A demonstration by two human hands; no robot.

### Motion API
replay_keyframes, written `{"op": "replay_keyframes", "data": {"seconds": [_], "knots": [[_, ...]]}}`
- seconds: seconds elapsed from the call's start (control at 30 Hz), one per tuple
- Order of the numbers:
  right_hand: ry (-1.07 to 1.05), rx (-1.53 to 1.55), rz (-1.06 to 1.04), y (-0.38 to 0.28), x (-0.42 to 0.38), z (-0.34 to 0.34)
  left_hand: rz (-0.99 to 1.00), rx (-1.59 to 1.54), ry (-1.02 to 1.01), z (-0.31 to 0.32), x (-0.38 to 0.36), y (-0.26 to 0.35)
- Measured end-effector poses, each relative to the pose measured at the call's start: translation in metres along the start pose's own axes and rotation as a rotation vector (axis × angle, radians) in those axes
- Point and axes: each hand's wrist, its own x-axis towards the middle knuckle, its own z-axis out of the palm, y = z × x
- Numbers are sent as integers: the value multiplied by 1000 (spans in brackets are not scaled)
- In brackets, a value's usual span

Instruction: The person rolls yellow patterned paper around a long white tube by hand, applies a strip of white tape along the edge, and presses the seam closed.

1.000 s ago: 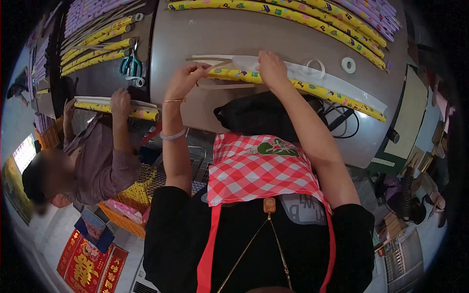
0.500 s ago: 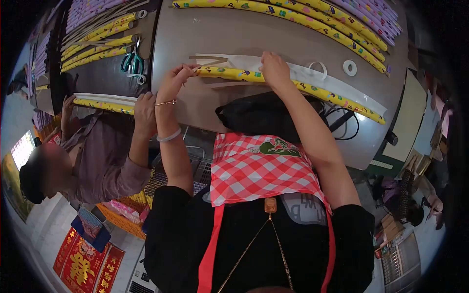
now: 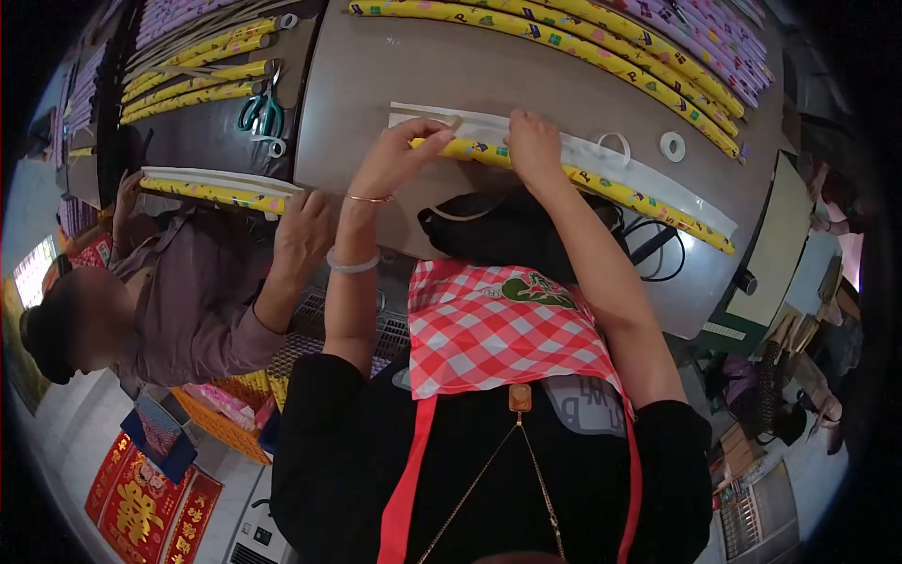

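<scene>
A long yellow patterned paper roll (image 3: 648, 205) lies across the table in front of me, a white edge (image 3: 583, 150) of its sheet spread along the far side. My right hand (image 3: 534, 150) is closed on the roll near its middle, fingers curled over toward the white edge. At the left end, my left hand (image 3: 399, 155) pinches what looks like a thin tan strip (image 3: 455, 126). Its thumb lies over the roll's end, so I cannot make out the fingertips fully. A white tape ring (image 3: 614, 148) rests on the sheet beyond my right hand.
Finished-looking yellow rolls (image 3: 564, 42) and purple rolls (image 3: 714, 56) line the far side. A tape roll (image 3: 672, 146) lies at right; scissors (image 3: 263, 115) at left. A black bag (image 3: 498, 230) sits at the near edge. A co-worker's hand (image 3: 303, 226) holds another yellow roll (image 3: 211, 191).
My left hand has moved right along the roll, the tan strip at its fingers. My right hand stays on the roll. The co-worker's near hand has shifted slightly right.
</scene>
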Motion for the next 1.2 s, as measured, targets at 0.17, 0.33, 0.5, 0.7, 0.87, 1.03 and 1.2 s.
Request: {"op": "replay_keyframes", "data": {"seconds": [0.17, 0.33, 0.5, 0.7, 0.87, 1.03, 1.2], "knots": [[33, 10, -43, 6, 1, 8, 156, 205, -36, 18, 16, -21], [7, 45, -44, 6, 0, 5, 206, 487, 447, -4, 46, -52], [-2, 68, -23, 5, -2, -1, 109, 670, 356, -13, 66, -58], [-13, 130, 1, 8, -3, 0, 89, 692, 413, -9, 73, -66], [10, 234, -12, 9, -5, 0, 57, 709, 464, -7, 76, -71], [-12, 230, 27, 6, -7, -9, 26, 699, 472, -4, 74, -69], [-20, 160, 41, 12, -8, -17, 42, 673, 472, -5, 75, -69]]}}
